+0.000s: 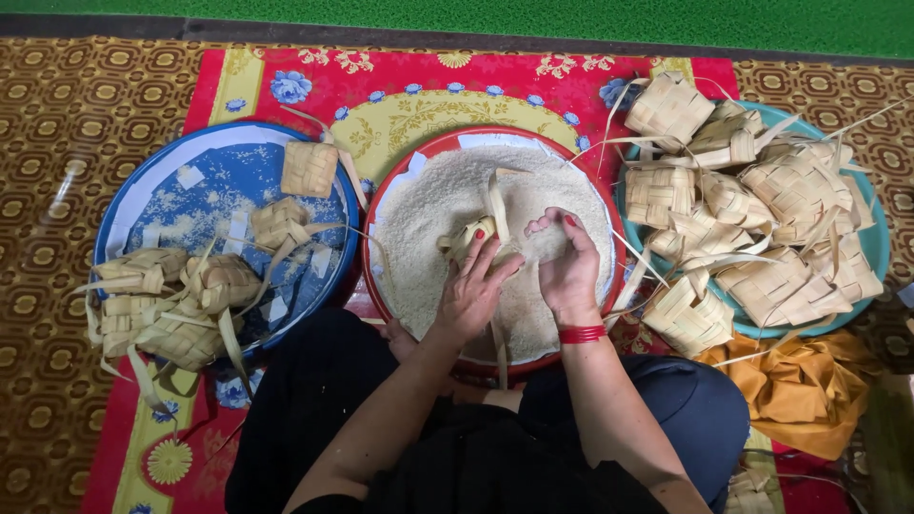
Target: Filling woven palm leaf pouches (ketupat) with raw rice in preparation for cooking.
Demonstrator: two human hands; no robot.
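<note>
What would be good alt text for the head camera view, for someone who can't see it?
Seen from above, a seated person's left hand holds a woven leaf pouch over a red basin of rice while the right hand hovers cupped beside it. A blue tray on the left and a teal tray on the right hold more pouches, all on a patterned mat.

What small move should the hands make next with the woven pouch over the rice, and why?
Probably tip the right hand so its rice falls into the pouch. The left hand holds the pouch over the red basin of rice, and the right hand is cupped just beside it. Whether the pouch is already full cannot be seen.
</note>
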